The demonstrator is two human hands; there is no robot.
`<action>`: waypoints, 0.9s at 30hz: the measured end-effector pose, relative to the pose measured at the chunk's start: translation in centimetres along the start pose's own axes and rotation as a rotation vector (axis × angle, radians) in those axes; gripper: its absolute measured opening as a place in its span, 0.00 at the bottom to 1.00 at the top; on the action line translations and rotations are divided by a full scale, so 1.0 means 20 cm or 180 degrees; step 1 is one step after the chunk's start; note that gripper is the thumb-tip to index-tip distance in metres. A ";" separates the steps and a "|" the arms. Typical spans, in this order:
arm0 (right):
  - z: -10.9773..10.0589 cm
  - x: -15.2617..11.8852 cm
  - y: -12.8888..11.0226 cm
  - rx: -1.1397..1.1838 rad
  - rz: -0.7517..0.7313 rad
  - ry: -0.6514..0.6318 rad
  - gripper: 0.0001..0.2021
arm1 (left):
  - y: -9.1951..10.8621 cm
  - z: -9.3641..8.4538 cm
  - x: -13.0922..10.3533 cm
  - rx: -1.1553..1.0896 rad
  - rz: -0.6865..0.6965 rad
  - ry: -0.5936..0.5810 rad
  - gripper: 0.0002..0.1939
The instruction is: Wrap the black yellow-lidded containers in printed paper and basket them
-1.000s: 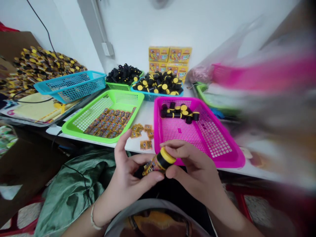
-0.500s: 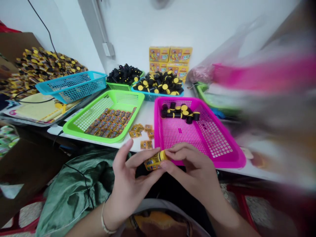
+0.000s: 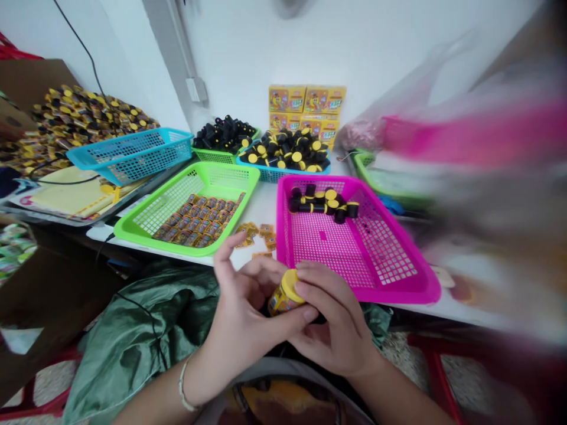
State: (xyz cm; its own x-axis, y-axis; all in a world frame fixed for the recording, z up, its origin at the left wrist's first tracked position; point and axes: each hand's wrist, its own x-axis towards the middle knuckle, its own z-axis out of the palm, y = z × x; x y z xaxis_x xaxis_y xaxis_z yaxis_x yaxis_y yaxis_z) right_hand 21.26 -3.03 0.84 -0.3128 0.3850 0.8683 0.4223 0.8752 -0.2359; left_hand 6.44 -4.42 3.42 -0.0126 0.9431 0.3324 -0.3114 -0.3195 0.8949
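Observation:
Between my two hands is a small bottle (image 3: 284,295) with a yellow cap and a yellow printed label, tilted with its cap up. My left hand (image 3: 252,304) grips its side with the thumb across the front; its index finger sticks up. My right hand (image 3: 332,316) is closed round the cap end, fingertips at the cap. Just beyond them stands a magenta basket (image 3: 401,289) with several black bottles with yellow caps (image 3: 330,200). Several loose yellow labels (image 3: 267,230) lie left of it. Further left, a green basket (image 3: 133,231) holds rows of labelled bottles (image 3: 199,218).
Behind stand a blue basket (image 3: 270,173) heaped with black-and-yellow bottles and a green basket (image 3: 217,155) of black ones. Yellow printed boxes (image 3: 305,109) are stacked at the wall. Another blue basket (image 3: 133,159) sits left, before a large bottle pile (image 3: 88,115). Blurred pink and white shapes fill the right.
The bottle has turned from lying nearly sideways to a more upright tilt, cap up. My left thumb has moved across its front, and my right fingers have wrapped further round it.

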 end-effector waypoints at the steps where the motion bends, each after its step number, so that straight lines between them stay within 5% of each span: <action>1: 0.01 0.00 -0.01 0.0032 0.0008 0.0027 0.31 | 0.01 0.00 0.00 -0.0107 -0.0262 -0.0249 0.43; 5: 0.01 0.01 -0.03 0.0284 0.0185 0.0033 0.33 | 0.04 -0.03 0.03 -0.0384 -0.1495 -0.1219 0.35; 8: -0.01 0.02 -0.02 0.0386 0.0070 -0.0057 0.32 | 0.07 -0.03 0.06 -0.0401 -0.1753 -0.1354 0.39; 19: -0.10 0.00 -0.01 0.0624 -0.0106 -0.0745 0.28 | 0.10 -0.02 0.03 -0.0257 -0.1516 -0.1466 0.46; 23: -0.11 -0.01 0.01 0.0527 -0.0259 -0.0925 0.27 | 0.10 -0.02 0.01 0.0120 -0.1009 -0.1391 0.46; 27: -0.08 0.00 0.03 0.0310 -0.0423 -0.0579 0.19 | 0.14 -0.09 0.03 0.1369 -0.0229 -0.1192 0.41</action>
State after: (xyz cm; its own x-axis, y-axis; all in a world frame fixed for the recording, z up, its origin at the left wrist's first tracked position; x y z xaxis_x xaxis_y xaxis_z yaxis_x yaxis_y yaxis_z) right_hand 22.84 -2.92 1.46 -0.5120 0.3031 0.8037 0.2858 0.9425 -0.1734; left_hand 3.91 -4.55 5.68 0.3562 0.8919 0.2787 0.1166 -0.3384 0.9338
